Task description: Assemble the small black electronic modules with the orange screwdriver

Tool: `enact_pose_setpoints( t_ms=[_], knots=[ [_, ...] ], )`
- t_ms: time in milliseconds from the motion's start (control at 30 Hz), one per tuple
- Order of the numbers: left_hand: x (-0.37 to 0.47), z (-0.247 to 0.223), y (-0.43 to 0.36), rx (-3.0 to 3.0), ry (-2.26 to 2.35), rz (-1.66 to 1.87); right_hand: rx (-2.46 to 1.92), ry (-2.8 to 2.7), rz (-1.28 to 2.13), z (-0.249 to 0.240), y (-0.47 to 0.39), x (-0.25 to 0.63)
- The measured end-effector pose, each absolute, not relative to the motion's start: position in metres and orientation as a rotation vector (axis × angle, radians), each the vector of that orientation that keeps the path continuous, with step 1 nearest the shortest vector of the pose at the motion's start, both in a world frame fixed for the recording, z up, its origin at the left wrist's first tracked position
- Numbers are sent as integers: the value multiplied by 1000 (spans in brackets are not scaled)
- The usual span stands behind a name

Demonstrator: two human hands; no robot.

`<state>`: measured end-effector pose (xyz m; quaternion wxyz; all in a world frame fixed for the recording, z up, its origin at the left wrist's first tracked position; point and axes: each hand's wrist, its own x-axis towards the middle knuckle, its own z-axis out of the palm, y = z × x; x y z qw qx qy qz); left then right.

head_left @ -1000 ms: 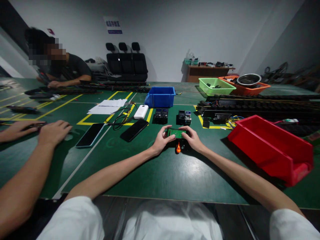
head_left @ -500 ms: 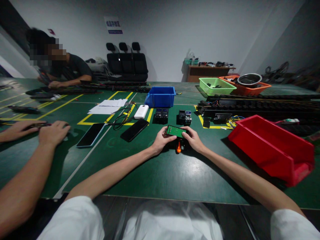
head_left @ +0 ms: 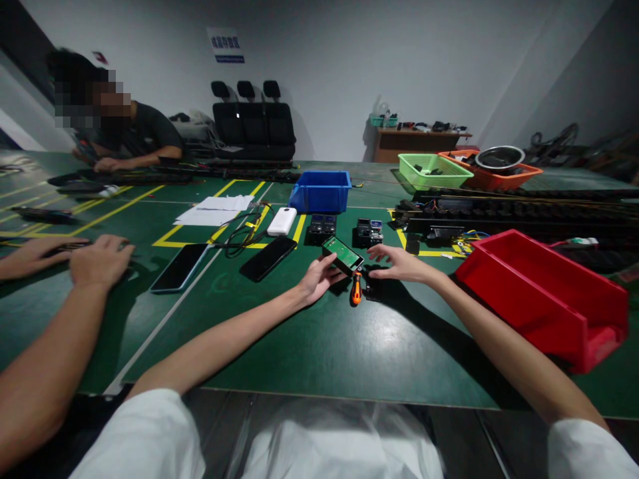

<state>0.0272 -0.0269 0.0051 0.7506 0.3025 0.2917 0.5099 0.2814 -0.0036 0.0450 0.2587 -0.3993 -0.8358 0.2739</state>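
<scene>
Fingers of the left hand (head_left: 316,278) pinch the left end of a dark-edged green circuit board (head_left: 343,253) above the table (head_left: 299,352); likely light, stiff and fragile, it should suit a rim grip. Past the orange screwdriver (head_left: 356,291), the right hand (head_left: 400,263) hangs half open, empty.

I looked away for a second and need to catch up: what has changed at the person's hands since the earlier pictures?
The right hand has let go of the green board and moved off to the right, open. The left hand alone holds the board, turned so its right end sits lower in the picture. The orange-handled tool, blue bin and red bin stayed put.
</scene>
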Motion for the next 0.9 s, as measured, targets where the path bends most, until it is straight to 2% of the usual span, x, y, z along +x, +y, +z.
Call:
enact_pose_setpoints(
  t_ms=[100,400,900],
  knots=[
    [28,4,-27,655,641,1125,-1082,-2481,620,41,-11,282],
    [29,2,-25,697,634,1125,-1095,-2637,390,40,-25,270],
    [29,6,-29,834,656,1026,-891,-2286,227,66,-25,262]
  ],
)
